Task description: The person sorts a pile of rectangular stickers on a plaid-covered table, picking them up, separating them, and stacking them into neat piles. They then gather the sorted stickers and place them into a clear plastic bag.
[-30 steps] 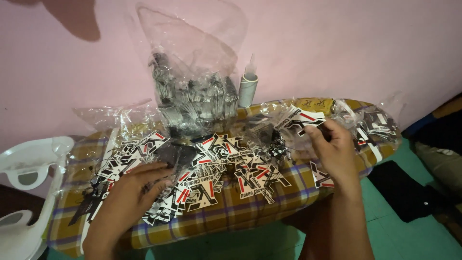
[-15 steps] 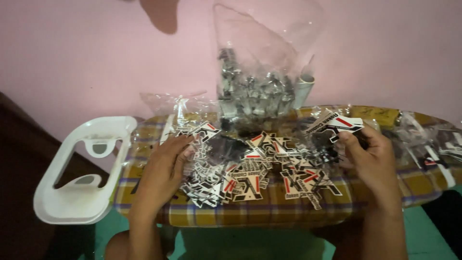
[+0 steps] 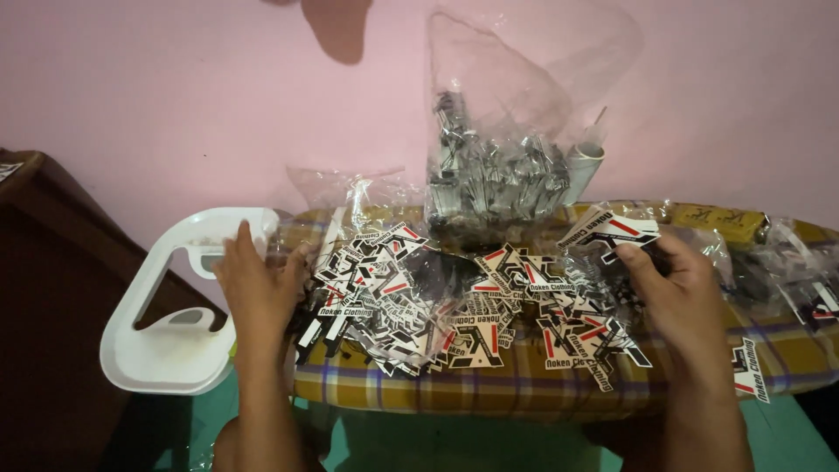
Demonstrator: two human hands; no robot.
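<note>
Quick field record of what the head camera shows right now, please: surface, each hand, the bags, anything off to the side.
surface: plaid-covered padded board against a pink wall
pile: black, white and red printed tags spread across the board
left hand: flat on the pile's left edge, nothing visibly gripped
right hand: holding a printed tag at its fingertips
bags: tall clear bag of grey metal pieces upright at the back; smaller clear bags at right
side: white plastic chair left of the board
</note>
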